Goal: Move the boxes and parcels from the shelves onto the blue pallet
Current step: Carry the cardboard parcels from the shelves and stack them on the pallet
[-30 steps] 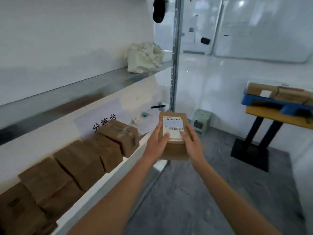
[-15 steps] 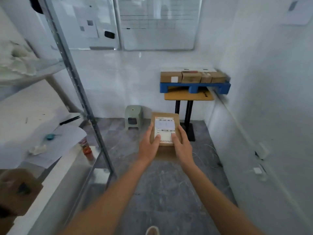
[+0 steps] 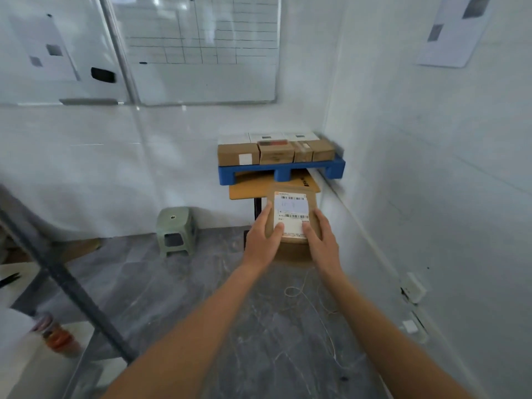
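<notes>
I carry a small brown cardboard box (image 3: 290,191) with a white barcode label on top, held out in front of me above the floor. My left hand (image 3: 263,240) grips its left side and my right hand (image 3: 321,240) grips its right side, thumbs on the label. Ahead, in the room's corner, the blue pallet (image 3: 280,169) sits on a small wooden table (image 3: 244,190). Several brown boxes (image 3: 237,154) and white parcels (image 3: 267,136) lie on the pallet.
A green plastic stool (image 3: 175,230) stands on the grey floor left of the table. The metal shelf post (image 3: 66,283) and shelf edge are at lower left, with a small orange bottle (image 3: 60,338). White walls close in on the right; a thin cord (image 3: 313,306) lies on the floor.
My view has swung right, away from the shelf with its boxes, toward the corner. The pallet now looms nearer and more central, and the box stays held in both hands.
</notes>
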